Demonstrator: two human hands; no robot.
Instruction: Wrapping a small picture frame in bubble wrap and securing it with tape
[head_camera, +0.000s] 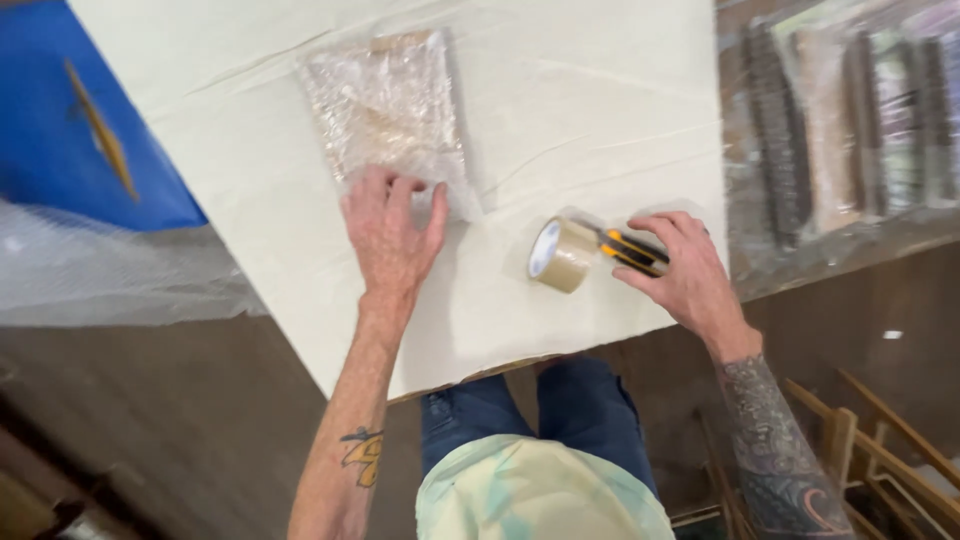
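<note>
Bubble-wrapped flat parcel (385, 110), upper centre, likely light and slippery: left hand (390, 235) presses its lower edge, fingers spread; right hand (685, 275) grips utility knife (633, 251) beside tape roll (560, 254).

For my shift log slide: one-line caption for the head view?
Left hand presses a bubble-wrapped parcel on the white table; right hand grips a tape dispenser.

blue sheet (95, 110) left; wrapped frames (850, 120) right

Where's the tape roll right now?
In the head view, the tape roll lies on the white table, beside the right hand, right of the bubble-wrapped parcel.
</note>
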